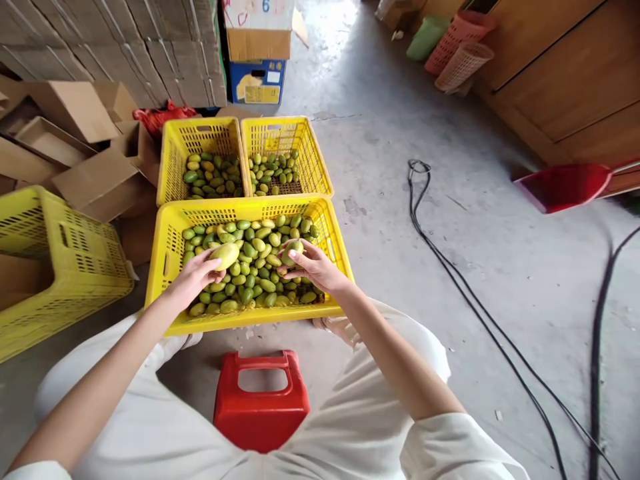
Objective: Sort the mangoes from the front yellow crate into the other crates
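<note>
My left hand point(204, 268) is closed around a pale yellow-green mango point(226, 255), held above the left part of the near yellow crate point(250, 323). Fingers of my right hand point(314, 265) are wrapped round a smaller green mango point(294, 249) over the crate's right half. Below both hands, many small green and yellowish mangoes point(263, 269) fill the crate's bottom. Behind it stand two more yellow crates: the back left crate point(170, 160) has a pile of mangoes point(214, 175), and the back right crate point(315, 157) holds fewer mangoes point(274, 170).
A red plastic stool point(260, 407) is between my legs. At left are a tilted yellow crate point(90, 260) and loose cardboard boxes point(100, 180). A black cable point(450, 270) runs over the floor at right, near a red dustpan point(565, 187). Plastic baskets point(460, 47) stand far right.
</note>
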`<control>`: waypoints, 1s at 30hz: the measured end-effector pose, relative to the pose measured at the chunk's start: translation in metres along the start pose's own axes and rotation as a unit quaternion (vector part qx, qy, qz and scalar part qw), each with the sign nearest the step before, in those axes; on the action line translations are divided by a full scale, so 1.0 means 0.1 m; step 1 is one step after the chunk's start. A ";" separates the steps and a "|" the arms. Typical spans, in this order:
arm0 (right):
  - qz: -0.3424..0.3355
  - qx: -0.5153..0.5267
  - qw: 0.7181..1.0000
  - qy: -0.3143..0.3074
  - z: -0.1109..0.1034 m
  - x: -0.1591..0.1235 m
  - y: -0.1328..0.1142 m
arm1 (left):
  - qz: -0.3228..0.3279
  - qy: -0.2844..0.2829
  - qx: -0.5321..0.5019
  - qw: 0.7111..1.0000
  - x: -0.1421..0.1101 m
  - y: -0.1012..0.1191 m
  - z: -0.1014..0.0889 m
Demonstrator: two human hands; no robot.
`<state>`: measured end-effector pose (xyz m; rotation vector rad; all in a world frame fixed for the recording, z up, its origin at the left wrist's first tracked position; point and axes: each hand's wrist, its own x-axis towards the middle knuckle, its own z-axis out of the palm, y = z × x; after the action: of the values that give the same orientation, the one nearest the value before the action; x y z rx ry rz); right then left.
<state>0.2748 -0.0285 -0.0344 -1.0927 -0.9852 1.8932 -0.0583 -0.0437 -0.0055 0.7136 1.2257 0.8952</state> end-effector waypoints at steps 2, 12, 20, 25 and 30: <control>-0.025 -0.021 0.999 0.007 0.08 0.03 -0.02 | 0.017 0.009 0.000 1.000 0.06 0.00 0.00; -0.049 0.028 0.997 0.059 0.28 0.23 -0.01 | 0.043 0.088 -0.144 0.985 0.30 0.03 0.07; -0.034 0.111 0.992 0.057 0.26 0.23 -0.05 | -0.032 0.050 -0.138 0.989 0.25 0.00 0.11; -0.017 0.193 0.977 0.084 0.22 0.24 -0.08 | -0.058 0.116 -0.168 0.977 0.26 -0.03 0.16; 0.028 0.229 0.971 0.060 0.18 0.29 -0.09 | -0.076 0.137 -0.199 0.967 0.33 -0.04 0.22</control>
<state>0.2495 -0.0037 -0.0303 -0.9481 -0.4197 1.9425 -0.0325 -0.0166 -0.0198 0.1752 1.2695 1.0949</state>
